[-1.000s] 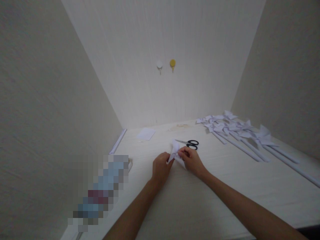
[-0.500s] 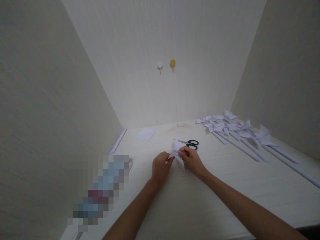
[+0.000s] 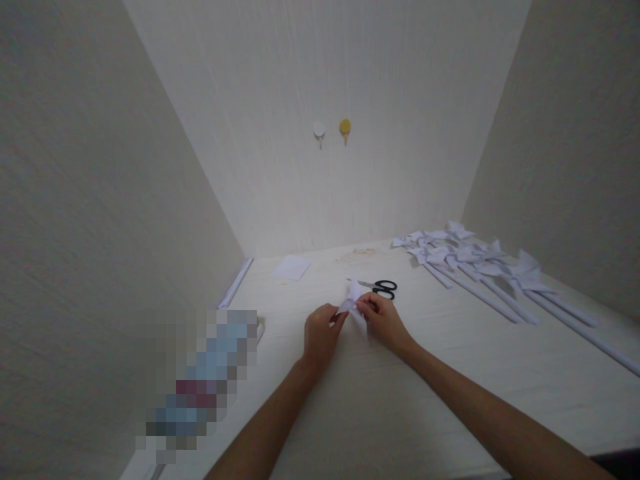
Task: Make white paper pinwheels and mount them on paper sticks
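Your left hand (image 3: 320, 333) pinches the folded white paper (image 3: 353, 301) | your right hand (image 3: 384, 321) grips its other side | paper is held just above the table (image 3: 400, 400), just in front of the scissors (image 3: 380, 287) | paper pinwheels (image 3: 465, 257) lie far right.

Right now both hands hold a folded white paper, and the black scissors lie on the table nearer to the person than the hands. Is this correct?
Not quite. The head view shows the scissors lying beyond the left hand and right hand, farther from the person. Both hands do hold the folded white paper over the table.
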A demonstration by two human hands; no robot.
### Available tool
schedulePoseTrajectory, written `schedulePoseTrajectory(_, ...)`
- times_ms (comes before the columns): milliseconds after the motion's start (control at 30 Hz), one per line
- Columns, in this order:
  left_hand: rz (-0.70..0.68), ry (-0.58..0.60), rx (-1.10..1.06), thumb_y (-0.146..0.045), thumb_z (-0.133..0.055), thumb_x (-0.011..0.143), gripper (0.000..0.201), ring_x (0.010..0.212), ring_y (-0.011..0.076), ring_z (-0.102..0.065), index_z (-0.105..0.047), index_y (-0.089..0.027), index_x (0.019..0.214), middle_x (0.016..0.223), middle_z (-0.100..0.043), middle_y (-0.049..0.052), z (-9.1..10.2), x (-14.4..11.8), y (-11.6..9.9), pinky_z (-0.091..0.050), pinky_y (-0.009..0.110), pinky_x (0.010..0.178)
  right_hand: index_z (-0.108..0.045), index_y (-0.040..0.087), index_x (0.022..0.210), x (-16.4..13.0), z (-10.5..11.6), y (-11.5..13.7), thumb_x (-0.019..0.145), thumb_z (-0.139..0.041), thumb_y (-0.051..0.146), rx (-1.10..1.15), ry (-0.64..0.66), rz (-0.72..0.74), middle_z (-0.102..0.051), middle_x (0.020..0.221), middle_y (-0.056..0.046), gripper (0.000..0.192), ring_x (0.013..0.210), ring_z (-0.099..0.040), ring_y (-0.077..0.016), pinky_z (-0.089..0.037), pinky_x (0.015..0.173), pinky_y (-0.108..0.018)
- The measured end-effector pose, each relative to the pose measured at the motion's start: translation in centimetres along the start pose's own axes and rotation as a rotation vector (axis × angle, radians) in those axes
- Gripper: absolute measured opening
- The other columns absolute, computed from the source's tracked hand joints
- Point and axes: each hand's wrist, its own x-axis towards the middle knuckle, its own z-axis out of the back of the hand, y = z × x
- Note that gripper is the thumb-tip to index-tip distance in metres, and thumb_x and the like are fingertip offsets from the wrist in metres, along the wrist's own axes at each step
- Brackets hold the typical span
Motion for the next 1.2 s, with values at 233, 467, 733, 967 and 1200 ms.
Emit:
schedulePoseTrajectory(233, 0.017, 0.001, -0.034, -0.028, -0.052, 0.071, 0.022, 0.046, 0.0096, -0.044, -0.054, -0.015, 0.054, 0.049, -0.050, -0.002, 0.04, 0.08, -0.01, -0.032, 0.021, 0.048, -0.051, 0.015, 0.062, 0.00, -0.02, 0.21, 0.069, -0.047, 0.022, 0.005, -0.003, -0.001, -0.044, 0.052, 0.003, 0.010, 0.049, -0.040, -0.0095, -0.030, 0.046, -0.021)
schedulePoseTrajectory(467, 0.027, 0.001, -0.046, -0.028, -0.055, 0.069, 0.022, 0.046, 0.0093, -0.042, -0.053, -0.014, 0.053, 0.049, -0.050, -0.002, -0.12, 0.14, 0.16, -0.032, 0.021, 0.048, -0.050, 0.015, 0.062, 0.11, -0.06, -0.06, 0.069, -0.047, 0.022, -0.005, 0.005, 0.009, -0.044, 0.053, 0.003, 0.011, 0.050, -0.039, -0.0096, -0.030, 0.047, -0.021)
schedulePoseTrajectory(733, 0.035, 0.032, -0.070, -0.027, -0.053, 0.070, 0.022, 0.047, 0.0091, -0.041, -0.051, -0.015, 0.052, 0.049, -0.047, -0.003, -0.06, 0.14, 0.00, -0.031, 0.021, 0.049, -0.051, 0.015, 0.062, 0.00, -0.04, -0.17, 0.069, -0.047, 0.022, -0.008, 0.005, 0.016, -0.044, 0.053, 0.003, 0.011, 0.050, -0.040, -0.0097, -0.031, 0.047, -0.021)
schedulePoseTrajectory(967, 0.003, 0.072, -0.019, -0.026, -0.049, 0.072, 0.021, 0.049, 0.0095, -0.039, -0.045, -0.017, 0.053, 0.051, -0.045, -0.003, -0.22, -0.13, 0.14, -0.029, 0.021, 0.048, -0.052, 0.014, 0.064, 0.06, -0.10, 0.13, 0.069, -0.048, 0.023, 0.001, 0.008, 0.021, -0.050, 0.059, 0.001, 0.011, 0.055, -0.044, -0.0113, -0.035, 0.053, -0.023)
schedulePoseTrajectory(1200, -0.047, 0.078, 0.013, -0.025, -0.043, 0.075, 0.018, 0.054, 0.0112, -0.041, -0.043, -0.018, 0.058, 0.057, -0.045, -0.002, -0.40, -0.22, 0.05, -0.030, 0.022, 0.050, -0.053, 0.015, 0.064, 0.06, -0.13, 0.08, 0.070, -0.049, 0.024, -0.004, 0.000, 0.030, -0.050, 0.058, 0.001, 0.012, 0.054, -0.044, -0.0112, -0.035, 0.052, -0.023)
